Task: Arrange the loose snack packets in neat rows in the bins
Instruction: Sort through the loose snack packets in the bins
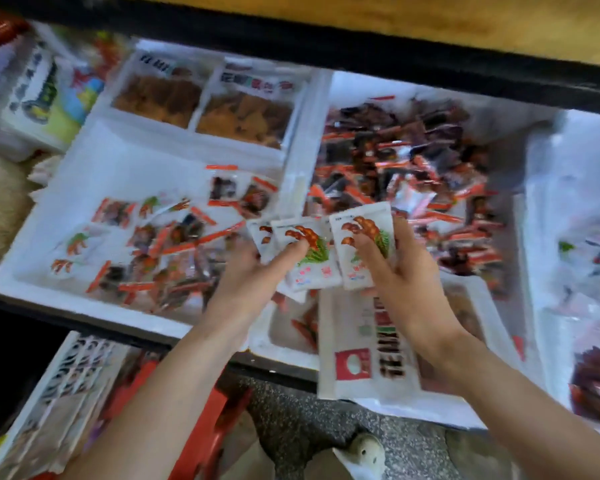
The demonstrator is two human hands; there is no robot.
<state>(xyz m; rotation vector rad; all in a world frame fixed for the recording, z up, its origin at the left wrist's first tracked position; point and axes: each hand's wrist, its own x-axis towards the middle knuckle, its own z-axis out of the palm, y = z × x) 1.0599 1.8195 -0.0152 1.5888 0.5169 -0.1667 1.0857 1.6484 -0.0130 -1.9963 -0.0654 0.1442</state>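
Note:
My left hand (257, 271) grips a fanned stack of white snack packets (312, 271) printed with a red claw. My right hand (395, 268) holds one more white claw packet (361, 233) beside that stack, thumb on its face. Both hands hover over the wall between two white foam bins. The left bin (94, 161) holds loose red-edged packets and a few white claw packets (77, 242) scattered across its floor. The middle bin (357, 88) is heaped with loose red and dark packets (413, 174).
Two large bags of brown snacks (201, 105) lie at the back of the left bin. A big white bag (368, 344) lies under my right wrist. Another white bin (548, 174) stands at right. A stack of printed bags (66, 386) and a red stool (208, 431) sit below.

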